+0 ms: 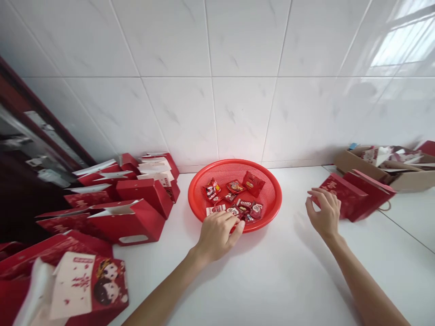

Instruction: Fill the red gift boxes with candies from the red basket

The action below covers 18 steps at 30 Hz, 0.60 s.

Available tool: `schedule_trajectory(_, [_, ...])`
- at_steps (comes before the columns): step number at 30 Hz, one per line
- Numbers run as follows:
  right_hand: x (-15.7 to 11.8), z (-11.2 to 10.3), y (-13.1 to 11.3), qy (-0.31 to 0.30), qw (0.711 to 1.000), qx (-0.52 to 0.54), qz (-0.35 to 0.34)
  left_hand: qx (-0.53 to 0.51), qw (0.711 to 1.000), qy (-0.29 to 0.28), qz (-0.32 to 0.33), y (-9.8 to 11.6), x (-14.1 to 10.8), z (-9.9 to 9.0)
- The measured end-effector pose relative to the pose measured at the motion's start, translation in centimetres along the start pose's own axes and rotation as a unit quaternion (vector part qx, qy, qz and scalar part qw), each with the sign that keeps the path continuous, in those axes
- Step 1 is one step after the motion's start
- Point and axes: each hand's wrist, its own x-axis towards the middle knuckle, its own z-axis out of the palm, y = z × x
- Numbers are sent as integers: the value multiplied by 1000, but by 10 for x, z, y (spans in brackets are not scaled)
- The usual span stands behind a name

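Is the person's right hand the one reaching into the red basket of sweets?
No, the right hand is by the red gift bags, while the left hand is at the red mesh basket.

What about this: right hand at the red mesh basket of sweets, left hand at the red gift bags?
Hands swapped: the head view shows the left hand at the red mesh basket of sweets, the right hand at the red gift bags.

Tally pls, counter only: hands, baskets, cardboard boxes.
Hands (left hand, right hand): 2
Red plastic mesh basket: 1
Cardboard box: 1
Total: 4
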Motion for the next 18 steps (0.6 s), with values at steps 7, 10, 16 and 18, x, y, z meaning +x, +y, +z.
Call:
schedule_trajectory(7, [-30,23,-37,-68,987,112,-89,-54,996,-63,-27,3,3,-9])
schedule_trajectory(10, [-37,25,-45,-94,982,131,-94,-132,987,-88,-19,3,1,-28])
schedule_trajectory(16, [-43,24,-47,-131,977,166,-13,-77,996,-25,-23,12,-30,-103])
schedule_trajectory(18, [-43,22,-47,-146,973,176,22,-11,999,15,-41,14,-52,-135])
